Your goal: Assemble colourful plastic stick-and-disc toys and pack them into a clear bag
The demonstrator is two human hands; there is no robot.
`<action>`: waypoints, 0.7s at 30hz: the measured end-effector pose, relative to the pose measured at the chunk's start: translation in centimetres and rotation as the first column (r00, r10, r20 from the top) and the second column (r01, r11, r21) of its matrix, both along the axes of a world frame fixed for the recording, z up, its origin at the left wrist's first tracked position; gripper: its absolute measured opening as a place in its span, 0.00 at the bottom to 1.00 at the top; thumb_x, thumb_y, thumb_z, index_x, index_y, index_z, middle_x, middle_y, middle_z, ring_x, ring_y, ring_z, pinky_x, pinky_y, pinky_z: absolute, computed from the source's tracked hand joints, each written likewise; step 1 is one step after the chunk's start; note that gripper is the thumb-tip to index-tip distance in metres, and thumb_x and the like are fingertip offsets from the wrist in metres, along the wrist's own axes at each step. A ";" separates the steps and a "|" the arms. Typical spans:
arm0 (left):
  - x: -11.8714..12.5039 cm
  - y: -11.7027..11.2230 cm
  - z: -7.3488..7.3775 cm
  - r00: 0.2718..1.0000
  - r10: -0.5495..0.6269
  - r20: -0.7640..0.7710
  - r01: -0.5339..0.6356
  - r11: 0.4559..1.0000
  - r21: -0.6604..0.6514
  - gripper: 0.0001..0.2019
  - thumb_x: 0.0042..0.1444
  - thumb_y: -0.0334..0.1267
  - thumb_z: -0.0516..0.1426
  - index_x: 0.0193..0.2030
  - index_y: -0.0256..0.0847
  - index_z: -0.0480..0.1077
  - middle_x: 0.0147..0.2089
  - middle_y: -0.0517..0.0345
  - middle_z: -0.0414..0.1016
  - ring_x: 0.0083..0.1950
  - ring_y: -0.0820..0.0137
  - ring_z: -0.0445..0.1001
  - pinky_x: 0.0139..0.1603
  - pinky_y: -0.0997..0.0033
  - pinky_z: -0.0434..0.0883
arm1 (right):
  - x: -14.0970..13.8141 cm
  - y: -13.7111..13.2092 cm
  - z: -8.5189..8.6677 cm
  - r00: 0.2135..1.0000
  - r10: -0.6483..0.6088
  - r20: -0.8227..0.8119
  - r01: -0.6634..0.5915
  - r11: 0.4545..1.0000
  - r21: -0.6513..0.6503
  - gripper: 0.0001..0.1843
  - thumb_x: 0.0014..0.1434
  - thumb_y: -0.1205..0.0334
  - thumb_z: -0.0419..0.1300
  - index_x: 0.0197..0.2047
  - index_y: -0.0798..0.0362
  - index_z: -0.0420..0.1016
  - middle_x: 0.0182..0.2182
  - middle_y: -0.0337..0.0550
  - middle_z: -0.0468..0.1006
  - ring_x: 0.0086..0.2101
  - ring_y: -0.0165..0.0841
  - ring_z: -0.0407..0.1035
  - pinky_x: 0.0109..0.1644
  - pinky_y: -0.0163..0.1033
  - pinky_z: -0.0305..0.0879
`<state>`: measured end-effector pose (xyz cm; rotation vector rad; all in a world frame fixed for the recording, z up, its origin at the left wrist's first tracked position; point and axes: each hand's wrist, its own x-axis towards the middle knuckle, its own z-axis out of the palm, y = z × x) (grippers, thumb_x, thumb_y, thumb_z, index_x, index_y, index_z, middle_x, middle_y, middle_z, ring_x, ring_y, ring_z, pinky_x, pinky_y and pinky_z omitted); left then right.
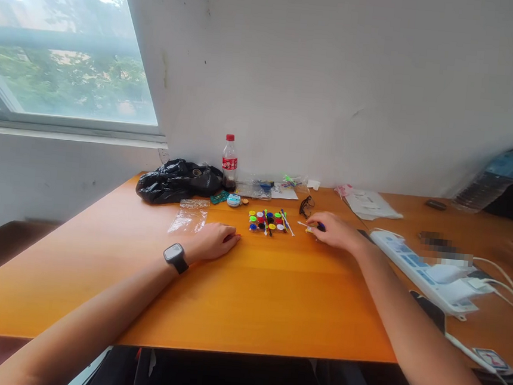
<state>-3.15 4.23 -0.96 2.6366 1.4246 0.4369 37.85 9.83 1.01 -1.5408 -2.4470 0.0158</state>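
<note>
My left hand (214,241) rests on the table with its fingers curled in. A speck of red shows at its fingertips, too small to make out. At the right, my right hand (331,229) has thumb and fingers pinched around a thin white pointed stick (302,223). Dark blue and yellow bits show by those fingers, partly hidden. Between the hands lie small round discs (271,226) in rows, in yellow, green, red, white, blue and black. Thin coloured sticks (287,223) lie across and beside them. A clear plastic bag (189,218) is just beyond my left hand.
Toward the wall are a black plastic bag (174,182), a red-capped bottle (229,160), a round tin (233,200) and dark glasses (307,206). A white power strip (416,266) with cables lies right of my right forearm. A large water bottle (491,180) leans at far right.
</note>
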 end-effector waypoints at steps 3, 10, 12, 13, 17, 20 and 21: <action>0.0 0.1 -0.1 1.000 0.005 -0.003 -0.005 1.000 -0.002 0.25 0.74 0.52 0.47 0.27 0.42 0.64 0.29 0.52 0.74 0.27 0.67 0.66 0.31 0.65 0.50 | -0.6 -0.5 0.9 1.000 -0.006 0.027 0.003 0.994 0.106 0.14 0.63 0.64 0.60 0.48 0.50 0.85 0.45 0.47 0.86 0.47 0.43 0.77 0.49 0.41 0.68; 1.0 -0.4 0.2 0.994 0.012 0.112 -0.006 0.999 -0.054 0.28 0.73 0.59 0.47 0.28 0.42 0.65 0.28 0.54 0.72 0.28 0.67 0.66 0.31 0.66 0.54 | -3.7 -2.0 1.7 0.989 0.072 -0.131 -0.018 0.928 0.371 0.12 0.60 0.72 0.56 0.34 0.51 0.81 0.33 0.46 0.83 0.38 0.41 0.74 0.42 0.42 0.65; 1.7 -0.9 0.6 0.970 -0.006 0.243 0.043 0.988 -0.147 0.29 0.73 0.60 0.44 0.29 0.42 0.65 0.28 0.55 0.72 0.29 0.67 0.68 0.32 0.67 0.58 | -5.6 -2.8 0.9 0.955 0.230 -0.186 -0.151 0.919 0.363 0.11 0.60 0.73 0.57 0.34 0.51 0.79 0.33 0.45 0.82 0.37 0.40 0.74 0.42 0.42 0.67; 1.9 -1.2 0.7 0.941 -0.012 0.338 0.094 0.969 -0.228 0.29 0.74 0.59 0.43 0.30 0.42 0.66 0.29 0.55 0.73 0.30 0.67 0.70 0.34 0.68 0.61 | -6.8 -3.4 0.4 0.933 0.307 -0.190 -0.231 0.912 0.339 0.11 0.60 0.73 0.57 0.35 0.51 0.79 0.33 0.45 0.82 0.37 0.40 0.74 0.43 0.43 0.68; 1.9 -1.4 1.2 0.749 0.087 0.657 0.257 0.875 -0.410 0.18 0.71 0.49 0.46 0.39 0.40 0.69 0.37 0.53 0.78 0.38 0.65 0.77 0.42 0.67 0.73 | -11.6 -6.2 -1.8 0.809 0.543 -0.224 -0.493 0.835 0.243 0.20 0.59 0.75 0.58 0.51 0.50 0.81 0.48 0.49 0.83 0.49 0.43 0.75 0.55 0.48 0.72; 1.0 -0.9 1.2 0.738 0.076 0.671 0.318 0.837 -0.445 0.09 0.60 0.38 0.53 0.40 0.38 0.73 0.41 0.51 0.80 0.43 0.64 0.79 0.48 0.65 0.75 | -13.8 -7.6 -2.6 0.733 0.657 -0.177 -0.635 0.754 0.167 0.25 0.61 0.74 0.59 0.60 0.49 0.77 0.56 0.51 0.80 0.54 0.44 0.72 0.61 0.51 0.69; 0.8 -0.7 1.2 0.755 0.051 0.654 0.341 0.821 -0.458 0.09 0.57 0.36 0.54 0.40 0.37 0.74 0.42 0.51 0.81 0.43 0.63 0.78 0.48 0.65 0.75 | -14.1 -7.8 -2.6 0.723 0.669 -0.173 -0.653 0.743 0.146 0.23 0.63 0.73 0.59 0.59 0.49 0.78 0.55 0.50 0.80 0.53 0.44 0.72 0.61 0.51 0.69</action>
